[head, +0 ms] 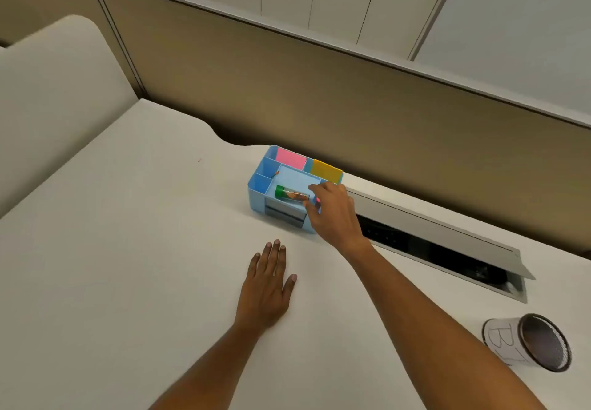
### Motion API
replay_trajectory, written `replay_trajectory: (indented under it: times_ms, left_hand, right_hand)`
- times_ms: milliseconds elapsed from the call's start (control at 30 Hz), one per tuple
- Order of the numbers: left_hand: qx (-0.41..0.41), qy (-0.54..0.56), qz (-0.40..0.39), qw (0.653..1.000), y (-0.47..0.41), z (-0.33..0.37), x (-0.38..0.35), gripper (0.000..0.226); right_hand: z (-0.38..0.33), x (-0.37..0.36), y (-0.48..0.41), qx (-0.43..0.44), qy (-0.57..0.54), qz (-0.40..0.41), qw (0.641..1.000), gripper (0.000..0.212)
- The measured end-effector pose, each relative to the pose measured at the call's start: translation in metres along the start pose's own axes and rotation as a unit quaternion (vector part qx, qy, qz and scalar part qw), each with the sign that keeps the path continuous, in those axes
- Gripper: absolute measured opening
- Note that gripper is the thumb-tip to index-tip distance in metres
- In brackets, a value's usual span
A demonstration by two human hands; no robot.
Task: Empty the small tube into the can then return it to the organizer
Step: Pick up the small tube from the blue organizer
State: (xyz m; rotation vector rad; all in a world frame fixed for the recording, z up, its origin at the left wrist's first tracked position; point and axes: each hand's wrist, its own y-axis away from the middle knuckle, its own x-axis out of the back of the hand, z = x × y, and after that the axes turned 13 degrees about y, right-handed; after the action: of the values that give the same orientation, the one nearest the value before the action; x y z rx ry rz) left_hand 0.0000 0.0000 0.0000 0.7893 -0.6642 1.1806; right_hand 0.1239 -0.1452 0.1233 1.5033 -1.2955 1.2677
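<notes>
A small clear tube (292, 195) with a green cap lies on its side in the middle compartment of a light blue organizer (257, 186); brownish contents show inside it. My right hand (332, 211) reaches over the organizer's right end, thumb and forefinger spread on either side of the tube's uncapped end, whether touching it I cannot tell. My left hand (268, 285) rests flat on the white desk, fingers apart, holding nothing. A mesh can (531, 342) wrapped in white paper stands at the lower right.
Pink (291, 157) and yellow (327, 170) sticky note pads sit in the organizer's back compartments. An open cable tray (431, 250) with a raised lid runs along the desk's back right. A tan partition (319, 90) stands behind the desk.
</notes>
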Motion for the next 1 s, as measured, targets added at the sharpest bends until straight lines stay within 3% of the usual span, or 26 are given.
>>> replay_trajectory:
  times_ms: [400, 767, 933, 1000]
  left_hand:
    - [-0.008, -0.014, 0.029, 0.999, -0.002, -0.006, -0.007, 0.074]
    - [-0.007, 0.002, 0.033, 0.999, -0.006, -0.002, -0.002, 0.073]
    - [0.056, 0.166, 0.183, 0.967, -0.014, 0.028, 0.020, 0.048]
    - [0.050, 0.225, 0.208, 0.951, -0.018, 0.050, 0.034, 0.036]
  right_hand:
    - [-0.002, -0.017, -0.013, -0.015, 0.033, -0.013, 0.999, 0.030]
    - [0.015, 0.000, 0.040, -0.053, -0.085, 0.074, 0.992, 0.035]
    - [0.036, 0.018, 0.098, -0.085, -0.084, 0.105, 0.987, 0.030]
    - [0.046, 0.025, 0.122, -0.093, -0.071, 0.113, 0.987, 0.029]
